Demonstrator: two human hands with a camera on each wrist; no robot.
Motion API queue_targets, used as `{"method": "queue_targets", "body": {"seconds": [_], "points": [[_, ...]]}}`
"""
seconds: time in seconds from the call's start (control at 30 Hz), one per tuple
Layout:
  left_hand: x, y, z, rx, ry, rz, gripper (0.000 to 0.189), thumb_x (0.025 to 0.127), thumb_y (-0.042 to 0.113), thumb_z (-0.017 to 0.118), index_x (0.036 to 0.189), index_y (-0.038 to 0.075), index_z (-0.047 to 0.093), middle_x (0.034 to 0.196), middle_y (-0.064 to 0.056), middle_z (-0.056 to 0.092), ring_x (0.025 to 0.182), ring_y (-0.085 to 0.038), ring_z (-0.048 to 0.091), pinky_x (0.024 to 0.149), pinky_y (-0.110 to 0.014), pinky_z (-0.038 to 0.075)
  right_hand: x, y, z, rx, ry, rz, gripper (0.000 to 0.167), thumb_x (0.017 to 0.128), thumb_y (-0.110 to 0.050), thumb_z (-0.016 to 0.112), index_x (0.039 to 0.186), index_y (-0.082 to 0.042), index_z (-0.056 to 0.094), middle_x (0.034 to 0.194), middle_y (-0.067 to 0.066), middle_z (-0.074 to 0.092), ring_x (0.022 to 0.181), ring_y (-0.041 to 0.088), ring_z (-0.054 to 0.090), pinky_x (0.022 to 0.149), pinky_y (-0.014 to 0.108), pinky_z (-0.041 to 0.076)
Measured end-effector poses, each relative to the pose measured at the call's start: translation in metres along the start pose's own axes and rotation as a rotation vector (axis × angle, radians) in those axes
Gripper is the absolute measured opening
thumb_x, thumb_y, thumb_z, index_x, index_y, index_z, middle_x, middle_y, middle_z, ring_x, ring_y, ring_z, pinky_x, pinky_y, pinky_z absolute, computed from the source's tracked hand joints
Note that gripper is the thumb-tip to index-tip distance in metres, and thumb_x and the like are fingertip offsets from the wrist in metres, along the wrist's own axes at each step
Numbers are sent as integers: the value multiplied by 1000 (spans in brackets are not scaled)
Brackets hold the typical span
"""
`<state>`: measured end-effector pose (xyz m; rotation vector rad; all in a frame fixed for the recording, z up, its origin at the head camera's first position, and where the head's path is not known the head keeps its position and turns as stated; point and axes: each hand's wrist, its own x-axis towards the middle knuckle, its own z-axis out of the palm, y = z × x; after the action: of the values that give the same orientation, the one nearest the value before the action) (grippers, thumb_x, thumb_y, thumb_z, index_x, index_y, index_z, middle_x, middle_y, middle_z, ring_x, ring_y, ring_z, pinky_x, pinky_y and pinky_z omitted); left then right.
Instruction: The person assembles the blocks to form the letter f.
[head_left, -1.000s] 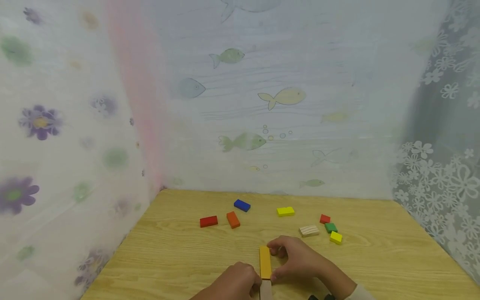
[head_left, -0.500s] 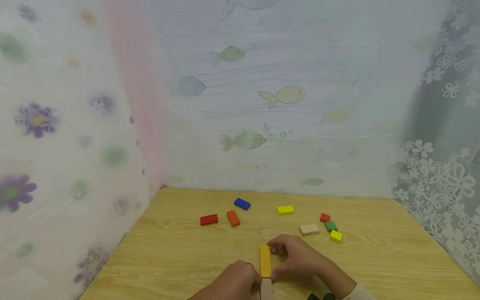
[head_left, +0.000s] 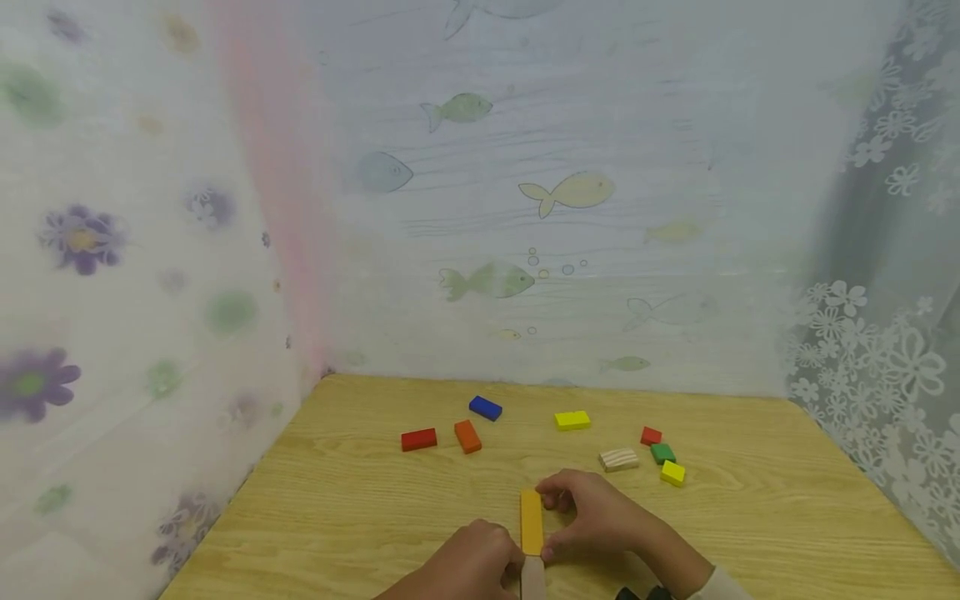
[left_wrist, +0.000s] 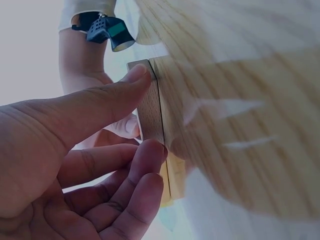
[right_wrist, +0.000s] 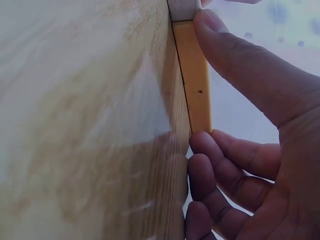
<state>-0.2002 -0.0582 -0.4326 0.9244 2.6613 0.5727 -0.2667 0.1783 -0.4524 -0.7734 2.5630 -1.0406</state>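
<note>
An orange-yellow block (head_left: pixel 531 522) lies lengthwise on the table, end to end with a plain wooden block (head_left: pixel 532 578). My right hand (head_left: pixel 596 517) holds the orange-yellow one from its right side, thumb by the near end and fingertips by the far end. From the left, my left hand (head_left: pixel 472 562) grips the wooden block; in the left wrist view its thumb presses one end of this block (left_wrist: pixel 150 107) and its fingers meet the other. The right wrist view shows the two blocks' ends touching beside the right thumb. The wooden block's near end is cut off in the head view.
Farther back on the wood-grain table (head_left: pixel 337 500) lie a red block (head_left: pixel 418 440), an orange block (head_left: pixel 467 437), a blue block (head_left: pixel 485 407) and a yellow block (head_left: pixel 572 421). To the right are a striped wooden block (head_left: pixel 618 459) and small red, green (head_left: pixel 663 453) and yellow pieces.
</note>
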Motion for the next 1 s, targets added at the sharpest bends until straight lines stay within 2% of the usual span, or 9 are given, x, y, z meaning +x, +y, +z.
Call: {"method": "queue_targets", "body": {"seconds": [0.4, 0.67, 1.0], "points": [[-2, 0, 2, 27, 22, 24, 11, 79, 21, 88, 89, 17, 84, 63, 18, 53, 59, 4, 45, 57, -14, 41, -8, -6, -3, 51, -46, -14, 70, 78, -38, 92, 135, -9, 63, 113, -4, 66, 103, 13, 62, 90, 27, 54], [-2, 1, 0, 38, 9, 16, 9, 81, 19, 87, 89, 16, 84, 67, 17, 58, 62, 4, 47, 60, -15, 43, -8, -17, 2, 10, -25, -11, 73, 77, -39, 93, 133, -5, 62, 112, -2, 65, 98, 13, 60, 85, 27, 53], [-1, -1, 2, -3, 0, 5, 10, 81, 20, 88, 90, 18, 85, 64, 18, 57, 60, 3, 46, 58, -15, 42, -6, -15, 3, -35, -12, 20, 72, 75, -43, 93, 130, -7, 63, 109, -5, 64, 96, 12, 58, 84, 28, 53]]}}
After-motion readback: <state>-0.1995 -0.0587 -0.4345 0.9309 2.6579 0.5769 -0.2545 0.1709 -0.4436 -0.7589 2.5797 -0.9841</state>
